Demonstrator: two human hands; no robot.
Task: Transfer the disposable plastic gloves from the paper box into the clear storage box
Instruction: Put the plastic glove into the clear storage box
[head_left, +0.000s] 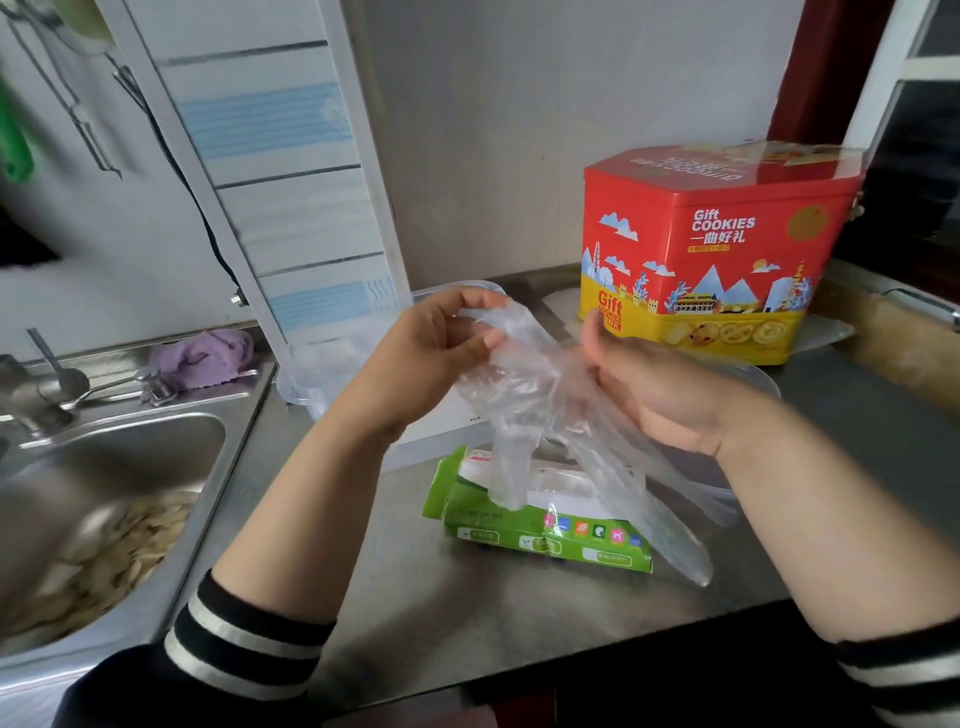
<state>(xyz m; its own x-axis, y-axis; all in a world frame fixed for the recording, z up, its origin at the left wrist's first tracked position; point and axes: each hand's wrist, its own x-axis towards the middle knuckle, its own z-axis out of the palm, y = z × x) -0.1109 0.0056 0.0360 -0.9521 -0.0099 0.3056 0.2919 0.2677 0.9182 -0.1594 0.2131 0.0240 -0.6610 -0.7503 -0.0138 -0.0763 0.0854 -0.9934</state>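
Observation:
A bunch of clear plastic gloves (540, 410) hangs between my two hands above the counter. My left hand (436, 348) pinches the upper end of the bunch with curled fingers. My right hand (644, 384) grips the gloves from the right, and their fingers trail down past it. Below them lies the green and white paper box (540, 530), torn open on top. The clear storage box (457, 289) stands behind my hands, mostly hidden; only its rim shows.
A red and yellow cookie tin (711, 249) stands at the back right. A steel sink (104, 478) with food scraps is on the left, with a purple cloth (208, 358) on its ledge. A clear lid (748, 374) lies under my right hand.

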